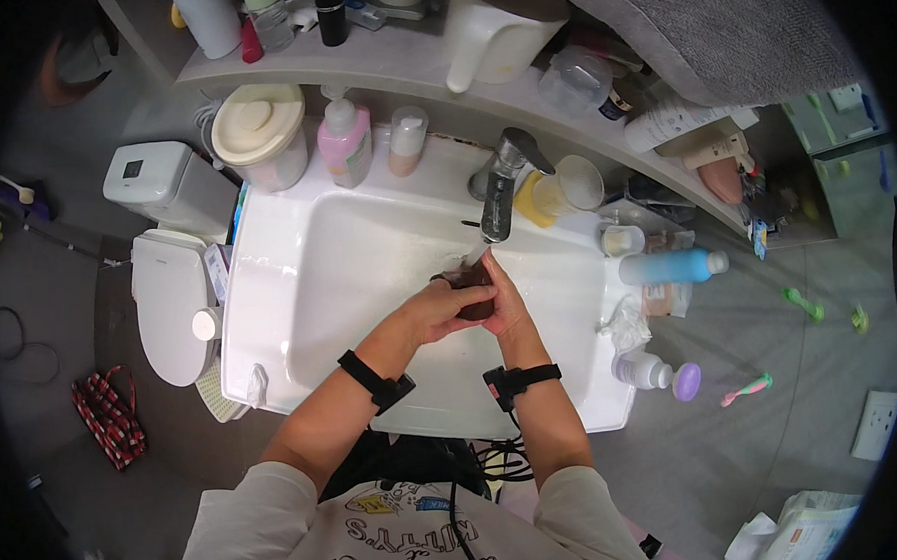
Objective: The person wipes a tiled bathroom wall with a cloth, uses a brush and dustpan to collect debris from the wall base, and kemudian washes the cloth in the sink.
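Note:
Over the white washbasin point(344, 307), both my hands grip a small dark brown object point(478, 279) under the tap's spout. Its exact kind is hard to tell because my fingers cover much of it. My left hand point(438, 307) holds it from the left, thumb across its front. Against its right side lies my right hand point(504, 296), fingers pointing up toward the spout. A thin stream of water point(476, 255) falls from the metal tap point(499, 191) onto the object and fingertips. Black straps with small devices circle both wrists.
Along the basin's back rim stand a lidded tub point(261, 138), a pink pump bottle point(345, 145), a foam pump bottle point(408, 143) and a plastic cup point(568, 185). A blue bottle point(666, 267) lies at right. Above runs a crowded shelf point(379, 61); a toilet point(172, 307) stands left.

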The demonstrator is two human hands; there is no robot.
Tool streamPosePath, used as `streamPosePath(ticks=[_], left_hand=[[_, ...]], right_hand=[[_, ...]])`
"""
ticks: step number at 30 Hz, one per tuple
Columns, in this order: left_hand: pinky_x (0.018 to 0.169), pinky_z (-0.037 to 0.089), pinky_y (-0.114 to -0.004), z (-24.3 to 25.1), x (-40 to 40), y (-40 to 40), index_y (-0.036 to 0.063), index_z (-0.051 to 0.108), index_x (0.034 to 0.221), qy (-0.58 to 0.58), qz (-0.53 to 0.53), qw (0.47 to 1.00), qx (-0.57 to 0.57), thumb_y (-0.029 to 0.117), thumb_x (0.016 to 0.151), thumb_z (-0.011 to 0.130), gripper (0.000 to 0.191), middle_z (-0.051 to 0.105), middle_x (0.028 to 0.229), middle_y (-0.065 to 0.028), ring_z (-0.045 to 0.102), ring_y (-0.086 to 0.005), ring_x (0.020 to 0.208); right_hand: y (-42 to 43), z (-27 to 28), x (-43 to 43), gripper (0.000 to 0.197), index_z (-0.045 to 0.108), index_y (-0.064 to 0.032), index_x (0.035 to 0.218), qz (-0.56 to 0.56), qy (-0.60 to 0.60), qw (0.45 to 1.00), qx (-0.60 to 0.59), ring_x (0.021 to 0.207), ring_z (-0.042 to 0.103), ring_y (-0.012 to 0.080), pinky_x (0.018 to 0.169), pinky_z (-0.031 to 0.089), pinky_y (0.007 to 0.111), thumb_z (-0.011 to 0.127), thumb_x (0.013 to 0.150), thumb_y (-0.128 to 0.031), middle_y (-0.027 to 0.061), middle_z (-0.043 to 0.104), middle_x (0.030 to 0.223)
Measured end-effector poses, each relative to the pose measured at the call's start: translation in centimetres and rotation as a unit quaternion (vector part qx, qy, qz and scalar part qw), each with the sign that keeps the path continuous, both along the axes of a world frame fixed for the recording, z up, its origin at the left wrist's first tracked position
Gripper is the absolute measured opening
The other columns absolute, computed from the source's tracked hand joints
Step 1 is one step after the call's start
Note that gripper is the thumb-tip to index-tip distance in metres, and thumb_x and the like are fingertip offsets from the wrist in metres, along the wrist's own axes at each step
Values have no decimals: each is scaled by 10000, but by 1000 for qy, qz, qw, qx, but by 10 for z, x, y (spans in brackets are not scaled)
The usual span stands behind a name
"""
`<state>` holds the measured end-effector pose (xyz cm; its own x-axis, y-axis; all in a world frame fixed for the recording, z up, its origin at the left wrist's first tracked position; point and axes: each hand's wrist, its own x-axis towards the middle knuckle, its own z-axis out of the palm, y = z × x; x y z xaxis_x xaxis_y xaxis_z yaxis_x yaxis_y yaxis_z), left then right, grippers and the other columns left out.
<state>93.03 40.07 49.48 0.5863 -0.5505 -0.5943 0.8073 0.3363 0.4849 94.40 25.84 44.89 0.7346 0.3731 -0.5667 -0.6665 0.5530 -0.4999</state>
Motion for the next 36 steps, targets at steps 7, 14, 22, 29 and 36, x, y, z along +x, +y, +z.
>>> streamPosePath(ticks=[7, 14, 22, 29, 36], left_hand=[[654, 487, -242, -8, 6, 17, 85, 562, 954, -8, -129, 990, 61, 135, 780, 748, 259, 581, 814, -32, 576, -107, 758], [735, 523, -390, -67, -21, -7, 41, 590, 1073, -377, -18, 825, 421, 171, 779, 668, 330, 671, 888, -162, 647, -322, 862], [717, 551, -327, -34, 0, 1, 79, 600, 912, 30, 51, 991, 122, 309, 805, 681, 266, 614, 771, -49, 623, -138, 670], [789, 568, -362, -22, 22, -10, 52, 570, 1006, 206, 192, 956, -77, 419, 827, 680, 423, 630, 876, -94, 650, -226, 776], [808, 576, -367, -19, -15, -14, 79, 558, 1140, 239, 188, 890, -339, 414, 845, 645, 455, 575, 1086, -131, 626, -239, 910]], right_hand=[[23, 9, 23, 355, 579, -41, 904, 117, -63, 945, -298, 664, 545, 142, 620, 474, 316, 573, 895, -395, 33, 588, 812], [41, -28, 27, 491, 603, 36, 1000, 202, -147, 741, -624, 952, 618, 411, 821, 484, 463, 519, 902, -437, 265, 628, 1078], [9, 5, 27, 568, 477, 4, 1311, 122, -113, 948, -271, 1137, 539, 235, 984, 409, 350, 419, 973, -448, 105, 565, 1233], [-28, 5, 19, 569, 522, -32, 1259, 38, -84, 967, -236, 1015, 554, 175, 857, 439, 313, 442, 967, -514, 73, 597, 1129], [11, 26, 2, 552, 562, -58, 1161, -54, 40, 997, 28, 911, 609, 223, 848, 507, 362, 490, 929, -554, 75, 634, 1037]])
